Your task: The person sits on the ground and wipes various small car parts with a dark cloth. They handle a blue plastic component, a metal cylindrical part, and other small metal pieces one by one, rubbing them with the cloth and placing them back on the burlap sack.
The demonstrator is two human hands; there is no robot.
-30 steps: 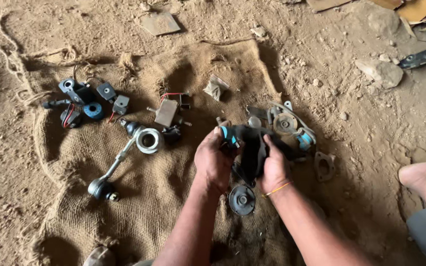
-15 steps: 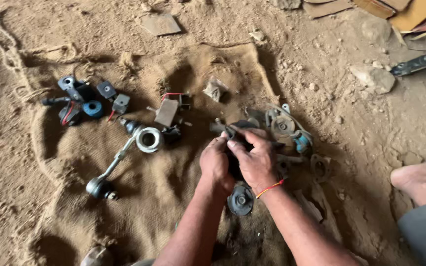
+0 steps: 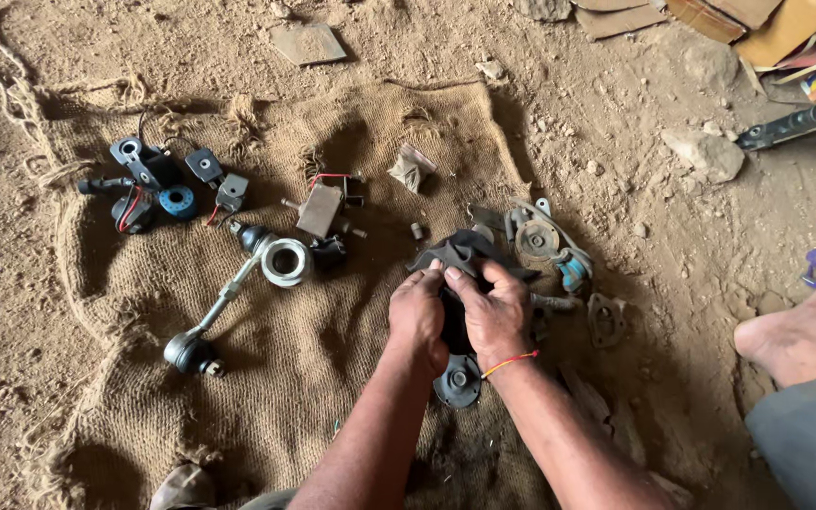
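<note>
Burlap sack, coarse and frayed, covers the dirt; everything else sits relative to it. Near its right edge, left hand and right hand curl their fingers shut around a dark part, probably heavy, stiff and greasy; best gripped by its body. Left of them lies a rod, then a shiny ring.

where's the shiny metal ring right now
The shiny metal ring lies on the burlap sack, left of both hands, at the upper end of the long ball-joint rod.
</note>
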